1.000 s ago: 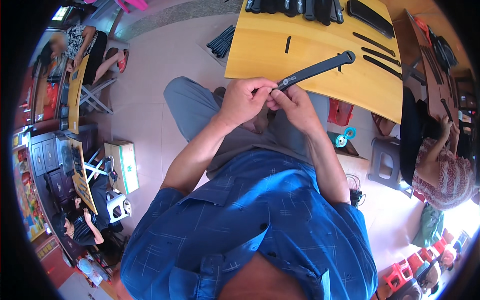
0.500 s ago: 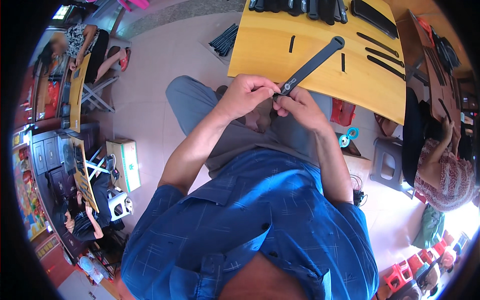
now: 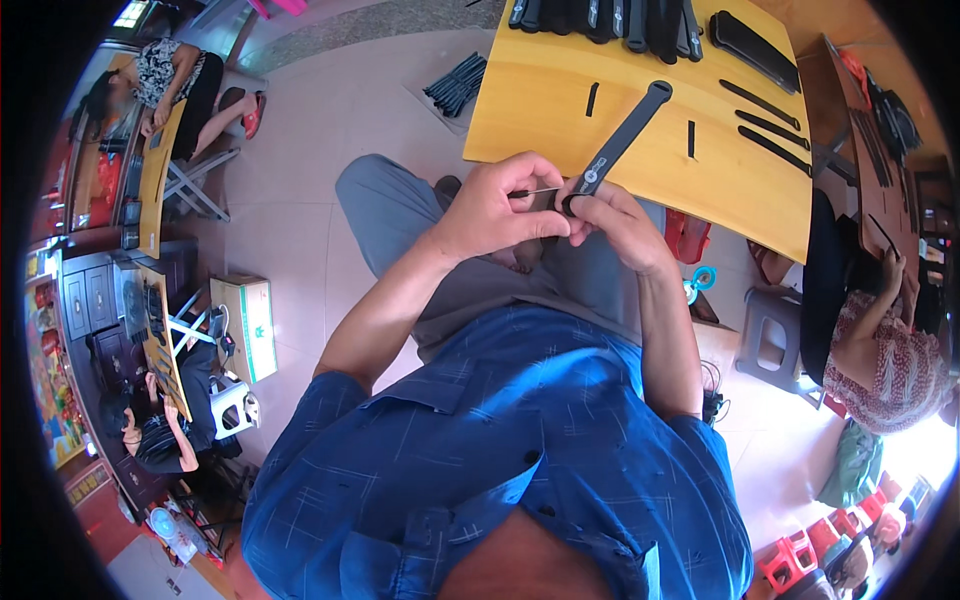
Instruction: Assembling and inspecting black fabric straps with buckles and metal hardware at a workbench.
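My right hand (image 3: 628,228) is closed on the lower end of a dark grey strap (image 3: 627,132), whose upper end has a slot and reaches up over the table edge. A small black loop shows at the right fingertips. To its left, my left hand (image 3: 490,212) is closed around a thin tool (image 3: 538,190) with a dark handle and a slender metal shaft; the shaft points at the strap's held end. Whether its tip touches the strap I cannot tell. Short black strips, a left strip (image 3: 591,99) and a right strip (image 3: 691,139), lie on the table.
The yellow table (image 3: 540,110) carries a row of dark straps (image 3: 600,20), a black case (image 3: 754,50) and three thin black straps (image 3: 765,104). A bundle of dark strips (image 3: 456,85) lies on the floor. Other people work at left and right; a grey stool (image 3: 770,335) stands right.
My left fingers have drawn apart from the right ones, and the thin metal shaft now shows between them. The strap has tilted more upright, its upper end shifting left and down.
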